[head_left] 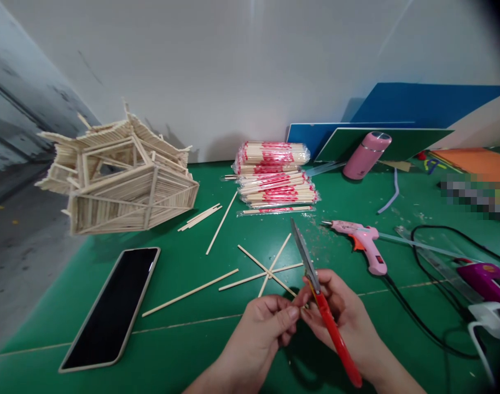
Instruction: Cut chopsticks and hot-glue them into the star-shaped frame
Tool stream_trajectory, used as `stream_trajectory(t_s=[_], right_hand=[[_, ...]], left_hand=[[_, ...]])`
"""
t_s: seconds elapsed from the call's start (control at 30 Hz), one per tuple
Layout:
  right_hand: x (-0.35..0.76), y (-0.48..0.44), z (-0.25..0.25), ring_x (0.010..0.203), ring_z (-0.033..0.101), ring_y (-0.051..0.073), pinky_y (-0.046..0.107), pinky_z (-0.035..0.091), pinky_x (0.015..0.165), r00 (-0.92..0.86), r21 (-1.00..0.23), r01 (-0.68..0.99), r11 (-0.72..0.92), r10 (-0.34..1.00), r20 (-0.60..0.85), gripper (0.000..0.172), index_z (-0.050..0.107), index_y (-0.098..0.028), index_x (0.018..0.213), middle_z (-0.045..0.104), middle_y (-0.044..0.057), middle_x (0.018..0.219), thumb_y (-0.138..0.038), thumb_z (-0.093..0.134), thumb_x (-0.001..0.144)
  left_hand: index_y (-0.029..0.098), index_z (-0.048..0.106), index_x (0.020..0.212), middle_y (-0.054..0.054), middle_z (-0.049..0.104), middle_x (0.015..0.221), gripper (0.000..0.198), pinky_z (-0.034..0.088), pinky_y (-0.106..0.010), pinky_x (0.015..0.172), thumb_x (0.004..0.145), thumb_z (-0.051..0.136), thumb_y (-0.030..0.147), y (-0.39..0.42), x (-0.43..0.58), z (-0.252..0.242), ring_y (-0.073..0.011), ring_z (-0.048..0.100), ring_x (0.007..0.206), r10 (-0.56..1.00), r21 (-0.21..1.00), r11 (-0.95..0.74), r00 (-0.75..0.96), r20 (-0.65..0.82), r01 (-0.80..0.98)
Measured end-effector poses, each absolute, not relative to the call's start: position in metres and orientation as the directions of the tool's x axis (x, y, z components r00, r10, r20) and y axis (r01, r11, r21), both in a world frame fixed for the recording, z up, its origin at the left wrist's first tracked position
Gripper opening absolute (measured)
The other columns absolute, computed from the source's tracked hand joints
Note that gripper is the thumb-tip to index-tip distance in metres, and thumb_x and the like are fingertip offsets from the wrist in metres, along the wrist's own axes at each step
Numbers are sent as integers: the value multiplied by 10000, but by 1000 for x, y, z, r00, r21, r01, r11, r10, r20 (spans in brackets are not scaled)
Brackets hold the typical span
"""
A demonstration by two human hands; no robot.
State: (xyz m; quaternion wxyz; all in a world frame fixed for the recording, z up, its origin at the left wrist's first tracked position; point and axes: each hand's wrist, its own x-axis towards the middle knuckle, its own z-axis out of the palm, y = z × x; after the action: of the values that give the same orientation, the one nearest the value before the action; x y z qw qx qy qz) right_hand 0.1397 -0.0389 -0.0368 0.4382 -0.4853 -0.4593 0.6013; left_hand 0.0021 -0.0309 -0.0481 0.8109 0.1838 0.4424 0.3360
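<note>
In my right hand (340, 309) lie scissors (326, 317) with red handles, their closed blades pointing away from me. The fingertips of my left hand (270, 323) are pinched together and meet those of my right hand; what they hold, if anything, is too small to make out. Just beyond both hands, three thin wooden sticks (269, 272) cross in a star on the green table (184, 350). One stick's end reaches close to my fingers. A single loose stick (190, 293) lies to the left of the star.
A wooden stick model (135, 180) stands at the back left, with a phone (110, 309) in front. Wrapped chopstick bundles (274, 175) lie at the back. To the right are a pink glue gun (362, 241) with its cord, a pink flask (367, 156) and leaning boards (430, 106).
</note>
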Motion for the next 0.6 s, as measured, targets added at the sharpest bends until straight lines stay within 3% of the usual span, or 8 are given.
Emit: stream_trajectory(t_s=[0.43, 0.6], right_hand=[[134, -38, -43, 680, 607, 146, 241, 500, 594, -127, -984, -30, -178, 977, -173, 369, 466, -222, 900, 611, 20, 773, -284, 702, 623], [134, -38, -43, 653, 596, 137, 244, 498, 595, -129, -982, -15, -187, 975, -183, 356, 457, -221, 898, 602, 15, 777, -250, 690, 629]], left_hand=[[126, 584, 581, 27, 507, 500, 244, 234, -206, 473, 516, 753, 290, -26, -8, -47, -62, 367, 477, 773, 741, 629, 289, -565, -236], [119, 594, 608, 18, 514, 513, 204, 259, -198, 478, 581, 712, 282, -25, -9, -49, -63, 387, 484, 745, 730, 653, 347, -570, -201]])
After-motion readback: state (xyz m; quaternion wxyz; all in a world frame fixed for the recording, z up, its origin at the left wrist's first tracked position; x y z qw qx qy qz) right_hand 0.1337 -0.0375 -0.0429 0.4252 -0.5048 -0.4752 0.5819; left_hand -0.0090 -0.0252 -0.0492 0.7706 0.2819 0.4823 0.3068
